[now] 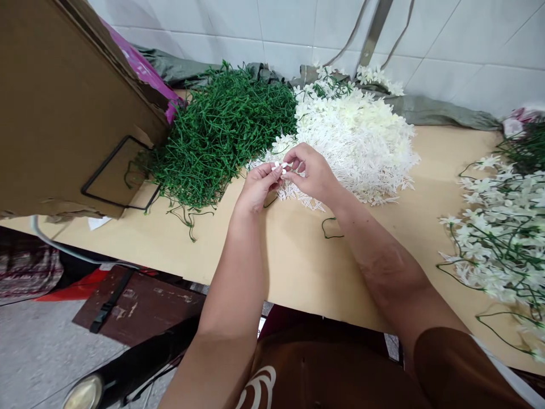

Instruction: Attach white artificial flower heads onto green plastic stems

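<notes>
My left hand [256, 188] and my right hand [313, 172] meet over the table, fingertips pinched together on a small white artificial flower [280, 166]. A bit of green stem [271, 202] shows just below my left fingers; whether it joins the flower is hidden. Behind my left hand lies a heap of green plastic stems [232, 122]. A mound of white artificial petals [357, 150] spreads just behind my right hand. One loose green stem [327, 234] rests on the table beside my right forearm.
White flowers with stems attached [504, 227] are piled at the table's right end. A cardboard box [63, 108] stands on the left with a black wire frame [100, 173] against it. Grey-green cloth [443, 111] runs along the tiled wall [285, 28].
</notes>
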`<state>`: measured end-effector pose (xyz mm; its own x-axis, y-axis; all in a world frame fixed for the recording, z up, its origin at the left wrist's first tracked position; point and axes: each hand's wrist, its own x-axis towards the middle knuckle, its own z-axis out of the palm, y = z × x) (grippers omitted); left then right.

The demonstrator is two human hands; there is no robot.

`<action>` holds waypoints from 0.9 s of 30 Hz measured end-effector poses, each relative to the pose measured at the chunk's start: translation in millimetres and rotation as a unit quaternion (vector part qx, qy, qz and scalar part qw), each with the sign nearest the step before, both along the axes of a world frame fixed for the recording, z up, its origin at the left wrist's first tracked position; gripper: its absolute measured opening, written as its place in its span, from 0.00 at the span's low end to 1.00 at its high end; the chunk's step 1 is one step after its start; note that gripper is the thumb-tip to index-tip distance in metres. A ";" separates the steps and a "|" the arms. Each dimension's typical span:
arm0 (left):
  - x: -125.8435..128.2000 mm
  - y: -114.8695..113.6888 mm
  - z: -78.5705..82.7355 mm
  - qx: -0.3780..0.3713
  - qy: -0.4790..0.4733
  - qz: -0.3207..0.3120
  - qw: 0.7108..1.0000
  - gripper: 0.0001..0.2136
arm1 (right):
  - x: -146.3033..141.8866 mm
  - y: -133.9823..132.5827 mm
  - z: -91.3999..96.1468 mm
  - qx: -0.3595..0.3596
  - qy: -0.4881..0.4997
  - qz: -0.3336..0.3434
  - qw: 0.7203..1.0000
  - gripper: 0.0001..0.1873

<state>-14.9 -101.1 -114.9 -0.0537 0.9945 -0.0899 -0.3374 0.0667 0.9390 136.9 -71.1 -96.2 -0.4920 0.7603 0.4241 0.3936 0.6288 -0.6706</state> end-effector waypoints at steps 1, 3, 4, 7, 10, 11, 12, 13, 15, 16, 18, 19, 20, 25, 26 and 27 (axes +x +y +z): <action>0.4 0.8 -0.3 0.000 0.003 0.012 1.000 0.08 | 0.6 1.0 0.3 -0.013 0.011 0.007 1.000 0.07; 1.9 2.6 -1.3 0.008 0.010 0.041 0.999 0.08 | 0.0 1.4 0.8 -0.040 0.029 0.011 0.999 0.08; 3.1 3.5 -1.8 0.015 0.016 0.055 0.998 0.08 | -1.0 0.9 0.9 -0.051 0.034 0.007 0.998 0.08; 7.5 5.4 -2.7 0.037 0.034 0.078 0.996 0.10 | -5.4 -2.1 0.7 -0.073 0.033 -0.023 0.996 0.08; 11.6 5.9 -2.8 0.053 0.058 0.085 0.993 0.13 | -8.6 -4.7 0.0 -0.080 0.022 -0.045 0.995 0.08; 12.5 5.8 -2.9 0.055 0.067 0.087 0.992 0.13 | -9.1 -5.1 -0.3 -0.078 0.019 -0.048 0.996 0.07; 13.1 5.8 -3.1 0.056 0.077 0.089 0.991 0.14 | -9.3 -5.3 -0.6 -0.073 0.017 -0.049 0.996 0.07; 13.3 5.7 -3.5 0.056 0.087 0.092 0.990 0.14 | -9.3 -5.3 -0.8 -0.068 0.016 -0.050 0.996 0.06; 13.1 5.5 -5.1 0.060 0.106 0.093 0.988 0.15 | -9.2 -5.0 -1.2 -0.063 0.016 -0.052 0.997 0.06; 12.7 5.5 -6.3 0.065 0.115 0.091 0.987 0.15 | -9.1 -4.8 -1.1 -0.065 0.017 -0.052 0.996 0.06; 12.1 5.5 -8.8 0.079 0.124 0.088 0.985 0.15 | -9.0 -4.5 -0.6 -0.079 0.025 -0.049 0.995 0.06; 12.1 5.5 -10.1 0.086 0.125 0.089 0.984 0.16 | -9.0 -4.4 -0.1 -0.086 0.029 -0.047 0.995 0.06; 12.3 5.5 -11.2 0.092 0.126 0.092 0.984 0.16 | -9.1 -4.3 0.6 -0.092 0.034 -0.045 0.994 0.06; 15.6 5.0 -13.9 0.094 0.113 0.094 0.985 0.18 | -9.5 -4.8 4.3 -0.119 0.053 -0.039 0.991 0.05; 16.4 4.8 -14.0 0.092 0.107 0.092 0.986 0.18 | -9.4 -4.9 4.8 -0.125 0.056 -0.038 0.990 0.05; 17.0 4.7 -14.0 0.092 0.103 0.089 0.986 0.18 | -9.2 -4.9 5.3 -0.130 0.058 -0.038 0.989 0.05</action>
